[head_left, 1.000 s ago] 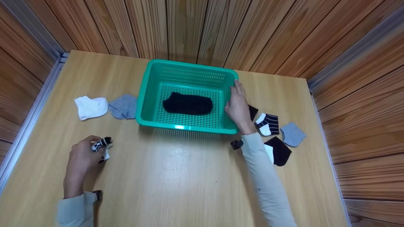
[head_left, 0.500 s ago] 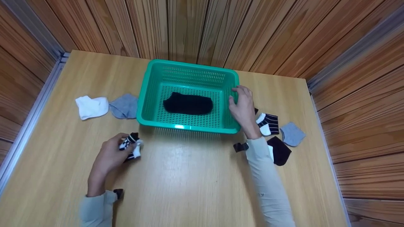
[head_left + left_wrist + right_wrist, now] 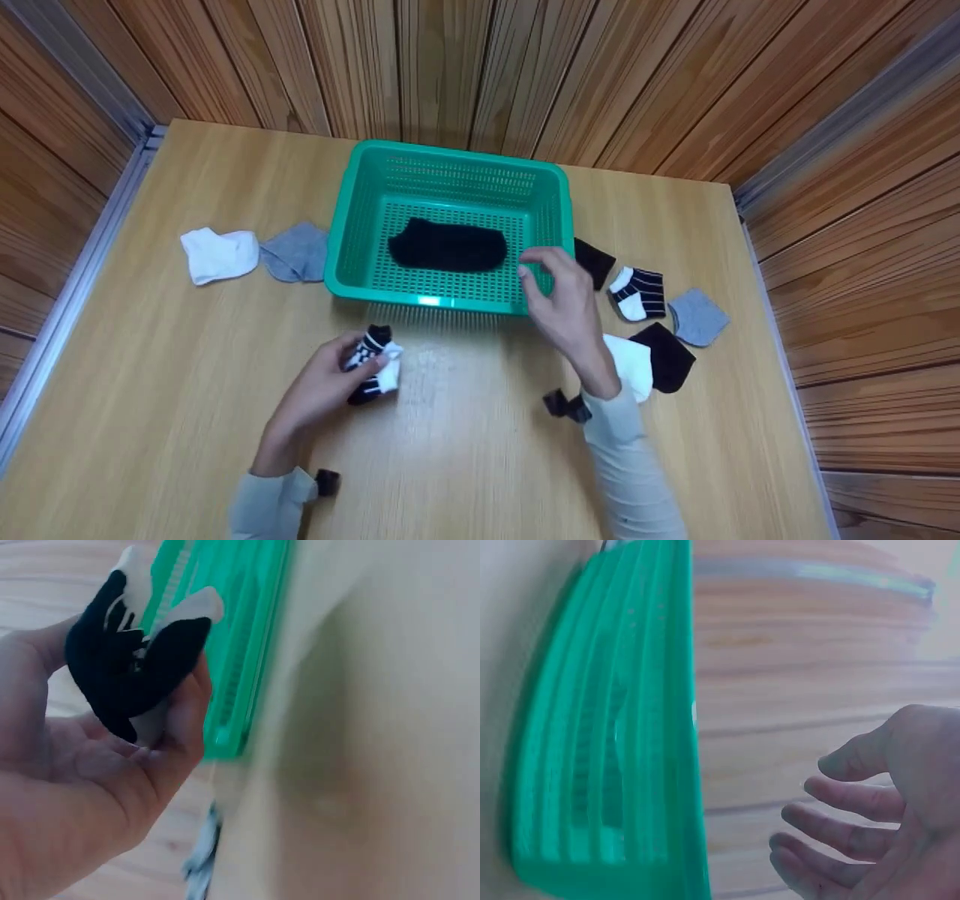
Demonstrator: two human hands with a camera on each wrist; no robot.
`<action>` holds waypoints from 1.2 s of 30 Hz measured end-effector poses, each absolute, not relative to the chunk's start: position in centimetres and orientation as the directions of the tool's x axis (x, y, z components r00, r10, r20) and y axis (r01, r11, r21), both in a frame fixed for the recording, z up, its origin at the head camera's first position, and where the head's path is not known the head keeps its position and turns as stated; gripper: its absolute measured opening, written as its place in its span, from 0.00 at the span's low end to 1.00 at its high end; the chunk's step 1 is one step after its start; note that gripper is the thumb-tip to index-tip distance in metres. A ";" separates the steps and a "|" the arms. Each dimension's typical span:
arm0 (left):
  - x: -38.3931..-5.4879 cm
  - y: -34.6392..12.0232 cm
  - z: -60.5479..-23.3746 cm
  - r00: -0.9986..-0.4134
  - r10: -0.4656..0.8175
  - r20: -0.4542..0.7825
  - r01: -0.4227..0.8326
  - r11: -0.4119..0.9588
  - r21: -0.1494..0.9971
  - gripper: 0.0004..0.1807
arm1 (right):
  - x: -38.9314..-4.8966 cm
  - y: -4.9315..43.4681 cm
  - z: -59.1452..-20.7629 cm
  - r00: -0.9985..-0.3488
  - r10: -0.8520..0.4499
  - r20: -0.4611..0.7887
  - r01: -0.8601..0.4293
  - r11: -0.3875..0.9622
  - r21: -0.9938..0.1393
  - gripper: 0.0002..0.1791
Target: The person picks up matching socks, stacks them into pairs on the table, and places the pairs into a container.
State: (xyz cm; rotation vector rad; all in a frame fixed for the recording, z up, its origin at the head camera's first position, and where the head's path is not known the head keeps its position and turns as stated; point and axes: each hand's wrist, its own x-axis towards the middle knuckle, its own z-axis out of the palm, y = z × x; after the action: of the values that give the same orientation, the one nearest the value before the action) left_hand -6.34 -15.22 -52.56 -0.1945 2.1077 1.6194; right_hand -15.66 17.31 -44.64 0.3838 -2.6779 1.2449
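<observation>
My left hand (image 3: 319, 382) pinches a bunched black-and-white patterned sock (image 3: 390, 373) between thumb and fingers, in front of the green basket (image 3: 427, 302). The left wrist view shows this sock (image 3: 127, 682) doubled over, its dark side toward the camera and white ends sticking up. A black sock (image 3: 448, 246) lies flat on the basket's floor. Over the basket's near right corner is my right hand (image 3: 566, 315), holding nothing. In the right wrist view, that hand (image 3: 900, 810) has its fingers spread and loosely bent, away from the basket's side.
Left of the basket lie a white sock (image 3: 221, 256) and a grey sock (image 3: 296, 253). To its right are a black sock (image 3: 595, 262), a striped sock (image 3: 641, 294), a grey sock (image 3: 699, 317), a dark sock (image 3: 667, 358) and a white sock (image 3: 631, 367). Wood-panelled walls enclose the table (image 3: 450, 465).
My left hand has carried the patterned sock rightward to the front of the basket. My right hand has let go of the basket's right rim and come back toward me.
</observation>
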 end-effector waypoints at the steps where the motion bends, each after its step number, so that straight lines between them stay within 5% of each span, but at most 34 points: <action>1: -6.3 -14.6 -52.7 -0.873 0.178 -0.455 -0.402 0.267 0.876 0.39 | -15.0 17.1 -44.7 -0.953 -0.171 0.252 -0.304 0.593 -0.746 0.10; 12: -6.1 -8.9 -53.4 -0.793 0.362 -0.491 -0.509 0.050 0.859 0.46 | -8.3 15.1 -48.0 -0.961 -0.272 0.044 -0.167 0.450 -0.877 0.10; 20: -5.6 -7.7 -53.9 -0.744 0.596 -0.303 -0.515 -0.221 0.828 0.36 | -6.6 15.0 -51.3 -0.937 -0.317 -0.148 -0.007 0.439 -0.898 0.23; 36: -5.2 -8.9 -55.0 -0.771 0.548 -0.325 -0.523 -0.253 0.814 0.40 | -6.8 16.3 -53.1 -0.919 -0.286 -0.271 0.163 0.349 -0.923 0.20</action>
State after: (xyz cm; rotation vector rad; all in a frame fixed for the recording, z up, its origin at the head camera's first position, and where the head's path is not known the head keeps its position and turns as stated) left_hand -5.21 -8.94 -55.00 0.0317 1.3256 2.0620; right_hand -6.77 16.27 -53.13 0.1397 -2.8779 2.0550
